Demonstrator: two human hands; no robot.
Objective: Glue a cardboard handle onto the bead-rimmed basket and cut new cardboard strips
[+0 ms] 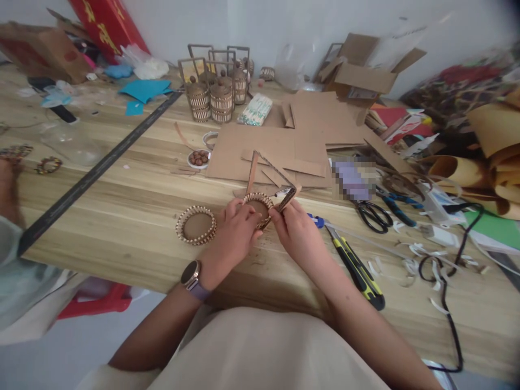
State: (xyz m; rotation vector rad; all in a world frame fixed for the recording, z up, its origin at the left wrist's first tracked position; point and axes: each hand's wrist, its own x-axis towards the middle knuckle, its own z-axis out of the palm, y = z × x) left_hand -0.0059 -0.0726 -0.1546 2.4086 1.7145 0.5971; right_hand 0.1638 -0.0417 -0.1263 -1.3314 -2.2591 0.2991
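Observation:
A small round basket with a beaded-looking striped rim [257,198] sits between my two hands. An angular cardboard handle frame [277,172] rises from it, its far end standing above the cardboard sheets. My left hand [239,227] wraps the basket's near left side, thumb and fingers at the rim. My right hand [296,225] pinches the frame's right leg against the basket's right side. Part of the basket is hidden by my fingers. A second striped round basket [196,225] lies on the table just left of my left hand.
Several finished lidded baskets with tall handles [221,100] stand at the back. Cardboard sheets [268,141] and a bowl of brown beads [199,158] lie ahead. A yellow-black cutter [357,268], scissors [374,216] and pliers [396,210] lie right. A long black ruler [101,168] crosses the left; another person's hand [10,187] is beyond.

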